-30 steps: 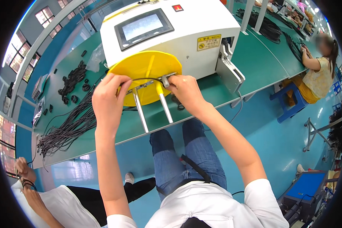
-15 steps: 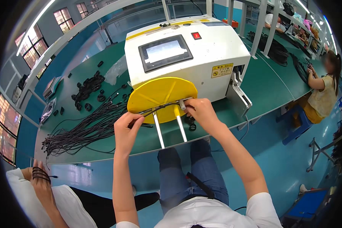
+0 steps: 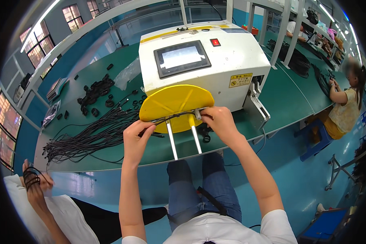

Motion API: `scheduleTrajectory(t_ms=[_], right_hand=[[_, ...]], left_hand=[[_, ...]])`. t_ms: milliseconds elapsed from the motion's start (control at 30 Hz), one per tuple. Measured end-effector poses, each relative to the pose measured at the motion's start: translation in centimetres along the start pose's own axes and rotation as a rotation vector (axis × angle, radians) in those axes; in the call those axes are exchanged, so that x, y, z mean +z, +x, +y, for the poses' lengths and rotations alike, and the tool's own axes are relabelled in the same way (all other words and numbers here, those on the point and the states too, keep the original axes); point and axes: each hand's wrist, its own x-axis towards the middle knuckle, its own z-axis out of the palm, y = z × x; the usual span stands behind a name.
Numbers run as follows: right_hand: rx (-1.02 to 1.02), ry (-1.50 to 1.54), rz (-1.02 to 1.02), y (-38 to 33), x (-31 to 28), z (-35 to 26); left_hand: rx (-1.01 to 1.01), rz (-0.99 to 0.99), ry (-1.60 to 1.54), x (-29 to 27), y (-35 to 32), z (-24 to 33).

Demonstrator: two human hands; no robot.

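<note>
Black cable [image 3: 171, 118], thin and rubbery, runs taut across the front of the yellow disc [image 3: 175, 105], stretched between my two hands. My left hand [image 3: 137, 140] pinches its left end, fingers [image 3: 147, 131] curled shut around the cord just below the disc's lower left edge. My right hand [image 3: 218, 122] has its fingers closed on the other end, where a small pale plug-like tip [image 3: 198, 114] sticks out by the disc's right edge. The disc is smooth, flat plastic with faint raised ribs fanning from its centre, mounted on the front of a boxy white machine [image 3: 232, 61] with a dark rectangular screen [image 3: 181, 58] set in its sloping top. Two slim shiny metal rods [image 3: 172, 142] hang down from under the disc toward my knees. The machine stands on a green matte tabletop [image 3: 284, 97]. To my left on it lies a long loose bundle of similar black cables [image 3: 89, 134], and beyond that a scatter of small coiled ones [image 3: 95, 91].
</note>
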Motion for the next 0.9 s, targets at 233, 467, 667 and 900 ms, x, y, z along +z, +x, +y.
scheduleTrajectory(t_ms=[233, 467, 667, 900], right_hand=[[-0.028, -0.156, 0.035, -0.3, 1.7, 0.0], [-0.015, -0.158, 0.031, -0.1, 1.9, 0.2], [-0.107, -0.304, 0.073, 0.0, 1.2, -0.7], [-0.11, -0.271, 0.048, -0.5, 1.2, -0.2]], left_hand=[[-0.063, 0.036, -0.052, -1.0, -0.6, -1.4], [-0.082, 0.045, -0.102, -0.5, -0.6, -2.1], [-0.065, -0.008, -0.123, -1.2, -1.0, -3.6], [-0.149, -0.07, -0.197, -3.1, -3.9, -5.9]])
